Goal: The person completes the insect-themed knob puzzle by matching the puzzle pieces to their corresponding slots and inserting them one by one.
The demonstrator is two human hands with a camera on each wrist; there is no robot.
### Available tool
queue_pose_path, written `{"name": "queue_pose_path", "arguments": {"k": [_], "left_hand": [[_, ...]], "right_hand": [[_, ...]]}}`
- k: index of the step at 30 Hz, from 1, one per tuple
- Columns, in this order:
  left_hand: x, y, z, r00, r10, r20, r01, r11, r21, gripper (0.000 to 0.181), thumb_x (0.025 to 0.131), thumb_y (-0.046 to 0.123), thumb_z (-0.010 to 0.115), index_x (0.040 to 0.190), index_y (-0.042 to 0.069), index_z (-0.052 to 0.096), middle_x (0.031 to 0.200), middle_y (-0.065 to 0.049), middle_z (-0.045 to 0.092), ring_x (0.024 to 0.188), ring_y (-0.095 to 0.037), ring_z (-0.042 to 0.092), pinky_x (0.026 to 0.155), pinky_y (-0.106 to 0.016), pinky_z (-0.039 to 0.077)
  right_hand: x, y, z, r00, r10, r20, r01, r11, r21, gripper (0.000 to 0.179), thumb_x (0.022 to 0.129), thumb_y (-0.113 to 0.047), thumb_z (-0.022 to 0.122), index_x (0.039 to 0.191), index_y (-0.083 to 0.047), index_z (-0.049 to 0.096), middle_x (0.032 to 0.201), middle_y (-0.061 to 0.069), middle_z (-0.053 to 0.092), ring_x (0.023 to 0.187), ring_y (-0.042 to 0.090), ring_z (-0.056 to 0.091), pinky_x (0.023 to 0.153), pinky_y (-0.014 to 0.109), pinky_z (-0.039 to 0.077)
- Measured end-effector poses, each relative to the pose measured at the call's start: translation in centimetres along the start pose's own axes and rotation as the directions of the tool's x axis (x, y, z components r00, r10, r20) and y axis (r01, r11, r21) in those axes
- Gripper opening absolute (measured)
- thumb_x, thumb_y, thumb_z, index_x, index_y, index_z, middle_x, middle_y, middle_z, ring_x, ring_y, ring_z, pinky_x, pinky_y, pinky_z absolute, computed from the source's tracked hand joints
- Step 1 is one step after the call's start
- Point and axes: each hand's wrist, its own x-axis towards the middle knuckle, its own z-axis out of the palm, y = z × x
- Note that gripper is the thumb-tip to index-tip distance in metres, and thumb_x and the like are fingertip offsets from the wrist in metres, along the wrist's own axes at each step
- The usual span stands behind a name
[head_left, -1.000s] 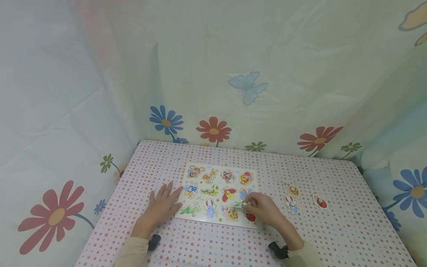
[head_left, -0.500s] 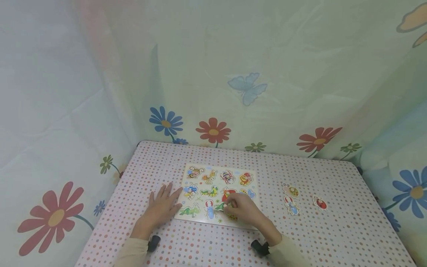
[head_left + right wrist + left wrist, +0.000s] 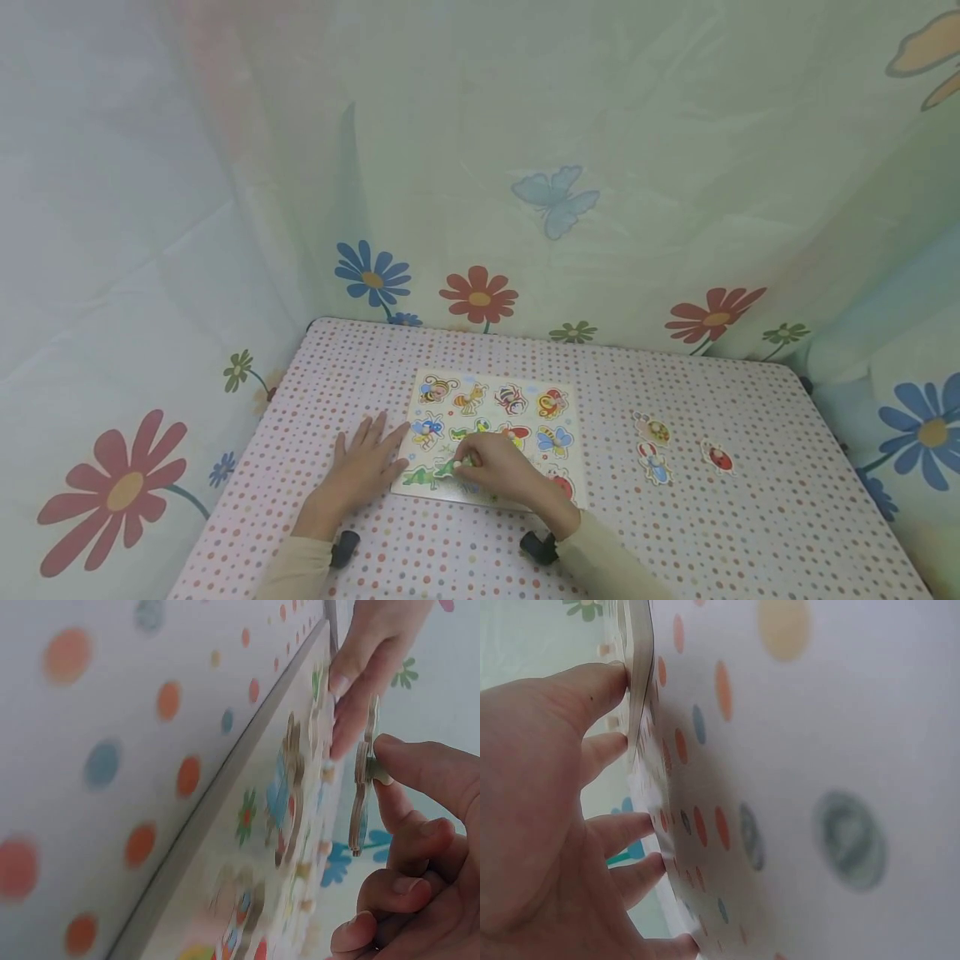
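Note:
My right hand (image 3: 498,471) pinches a green grasshopper puzzle piece (image 3: 446,467) by its small knob, thumb and index finger on it. In the right wrist view the thin wooden piece (image 3: 364,787) is seen edge-on, raised off the puzzle board (image 3: 262,761). Below and left of it, the board (image 3: 491,382) bears a matching green grasshopper picture (image 3: 417,477) in its near left corner. My left hand (image 3: 360,471) rests spread on the table at the board's left side. Its thumb and index fingertip touch the board's edge (image 3: 639,667) in the left wrist view.
Right of the board lie a snail piece (image 3: 656,431), a blue stag beetle piece (image 3: 654,464) and a ladybug piece (image 3: 720,457). The table has a dotted cloth (image 3: 765,533). A flowered curtain (image 3: 637,250) stands behind it and at both sides.
My right hand has moved left across the board with the grasshopper piece, from near the ladybug picture to the near left corner. My left hand has stayed in place.

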Motion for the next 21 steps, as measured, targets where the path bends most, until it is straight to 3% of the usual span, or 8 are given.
{"name": "queue_pose_path", "arguments": {"k": [8,16,21], "left_hand": [[-0.1,0.0,-0.2,1.0,0.008,0.001,-0.008,1.0,-0.007,0.059,0.102,0.043,0.054,0.156,0.024,0.039,0.164,-0.018,0.019,0.149,-0.043,0.012,0.111,-0.074,0.002],[0.0,0.0,-0.1,1.0,0.002,0.006,-0.002,1.0,0.002,0.06,0.102,0.043,0.054,0.156,0.024,0.038,0.164,-0.018,0.019,0.149,-0.043,0.011,0.111,-0.074,0.002],[0.0,0.0,-0.1,1.0,-0.003,0.015,0.002,1.0,0.005,0.06,0.102,0.044,0.053,0.157,0.024,0.037,0.164,-0.018,0.017,0.149,-0.042,0.01,0.111,-0.074,0.002]], "right_hand": [[1.8,-1.5,2.0,0.999,-0.005,0.049,0.009,0.998,-0.069,0.004,0.088,-0.017,0.075,0.091,-0.016,0.072,0.064,-0.009,0.048,0.056,0.005,0.041,0.051,0.021,0.036],[2.6,-2.0,3.2,0.994,0.08,0.073,-0.071,0.991,-0.117,0.006,0.088,-0.022,0.074,0.094,-0.02,0.071,0.067,-0.008,0.051,0.058,0.008,0.044,0.052,0.023,0.039],[2.9,-2.1,3.6,0.993,0.078,0.084,-0.068,0.991,-0.115,0.006,0.088,-0.021,0.074,0.093,-0.02,0.071,0.067,-0.009,0.051,0.056,0.007,0.044,0.05,0.023,0.039]]}}
